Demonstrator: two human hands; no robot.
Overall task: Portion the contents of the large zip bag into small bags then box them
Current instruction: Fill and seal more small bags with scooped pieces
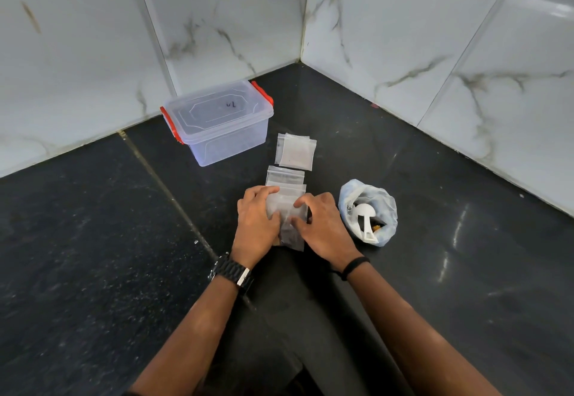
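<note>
2 marble-tiled walls [403, 38] cornering glossy black stone counter [93, 240].

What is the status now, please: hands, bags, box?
Left hand and right hand both pinch a small bag on the counter. Box lid shut. Large bag open, scoop inside. Nothing blocking.

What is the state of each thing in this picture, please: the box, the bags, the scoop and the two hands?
Box: lid on, red latches down, looks empty.
Small bags: flat on the counter, empty.
Bag stack: under both hands, being handled.
Big bag: open, rim rolled down.
Scoop: resting inside the big bag.
Left hand: fingers curled on the stack.
Right hand: fingers pinching the stack.
</note>
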